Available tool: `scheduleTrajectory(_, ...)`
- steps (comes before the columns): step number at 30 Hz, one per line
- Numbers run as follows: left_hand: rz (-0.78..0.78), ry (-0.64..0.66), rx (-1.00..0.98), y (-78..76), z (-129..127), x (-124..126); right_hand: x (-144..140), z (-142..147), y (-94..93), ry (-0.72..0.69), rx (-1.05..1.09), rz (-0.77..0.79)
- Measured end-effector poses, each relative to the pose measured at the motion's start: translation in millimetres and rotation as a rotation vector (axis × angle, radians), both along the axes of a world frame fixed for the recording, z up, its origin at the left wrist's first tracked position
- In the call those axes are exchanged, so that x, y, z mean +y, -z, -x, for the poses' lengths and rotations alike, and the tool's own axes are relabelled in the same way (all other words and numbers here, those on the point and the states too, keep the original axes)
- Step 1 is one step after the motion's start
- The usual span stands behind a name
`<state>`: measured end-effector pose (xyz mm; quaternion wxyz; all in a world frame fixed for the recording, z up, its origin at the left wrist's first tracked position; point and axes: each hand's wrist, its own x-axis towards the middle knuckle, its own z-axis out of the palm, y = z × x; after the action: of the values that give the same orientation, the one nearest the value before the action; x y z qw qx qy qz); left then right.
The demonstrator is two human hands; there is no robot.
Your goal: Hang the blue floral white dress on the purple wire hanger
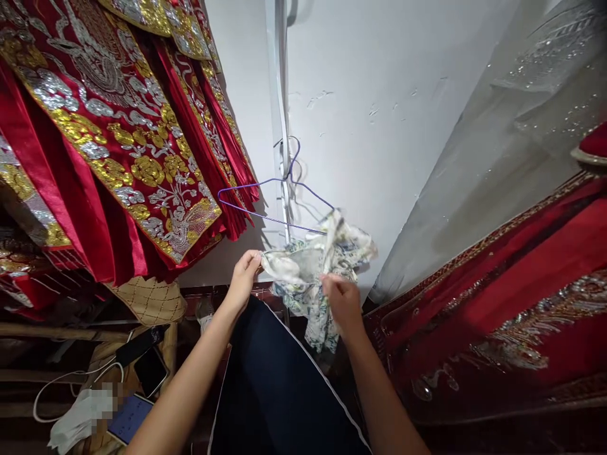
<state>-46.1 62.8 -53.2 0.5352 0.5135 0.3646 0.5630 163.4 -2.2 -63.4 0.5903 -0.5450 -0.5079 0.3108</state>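
A light floral garment (313,272) hangs by one side from the right arm of a purple wire hanger (265,218). The hanger's left arm is bare, and its hook is up at a white cord or strip running down the wall. My left hand (246,268) pinches the garment's left edge between thumb and fingers. Curled fingers of my right hand (342,297) are closed on the front of the cloth, right of its middle; the exact part they grip is hard to make out. The right side of the garment is slightly blurred.
Red costumes with gold and silver sequins (142,145) hang at the left. Right of me are a sheer white sequined gown (474,126) and a red embroidered dress (512,253). A black phone (150,371), white cable and another lit phone (129,417) lie on a wooden seat lower left.
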Motion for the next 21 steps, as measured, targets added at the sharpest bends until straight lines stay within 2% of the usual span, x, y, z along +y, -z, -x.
scheduleTrajectory(2,-0.153,0.07,0.087,-20.2,-10,-13,11,1,-7.2,-0.026,-0.044,-0.009)
scheduleTrajectory(4,-0.275,0.119,0.234,-37.6,-22,-27,21,8,-16.2,-0.2,0.0,0.024)
scheduleTrajectory(6,-0.398,0.085,0.379,-49.0,-33,-36,25,19,-23.1,-0.419,0.134,0.076)
scheduleTrajectory(9,-0.534,-0.057,0.503,-52.4,-35,-37,21,31,-26.0,-0.706,0.276,0.165)
scheduleTrajectory(10,-0.526,-0.063,0.509,-50.1,-32,-35,19,32,-26.2,-0.778,0.252,0.191)
scheduleTrajectory(12,-0.423,0.042,0.5,-42.0,-23,-32,16,29,-28.7,-0.848,0.112,0.207)
scheduleTrajectory(14,-0.316,0.216,0.519,-31.9,-13,-32,21,21,-37.2,-0.781,-0.059,0.159)
scheduleTrajectory(16,-0.29,0.363,0.615,-23.4,-4,-35,34,11,-51.8,-0.638,-0.182,0.008)
scheduleTrajectory(17,-0.305,0.389,0.684,-20.6,0,-37,45,5,-60.0,-0.558,-0.22,-0.093)
scheduleTrajectory(19,-0.339,0.324,0.851,-19.0,8,-36,72,-5,-73.5,-0.38,-0.26,-0.291)
scheduleTrajectory(21,-0.364,0.147,1.025,-22.0,15,-29,102,-11,-78.1,-0.212,-0.26,-0.378)
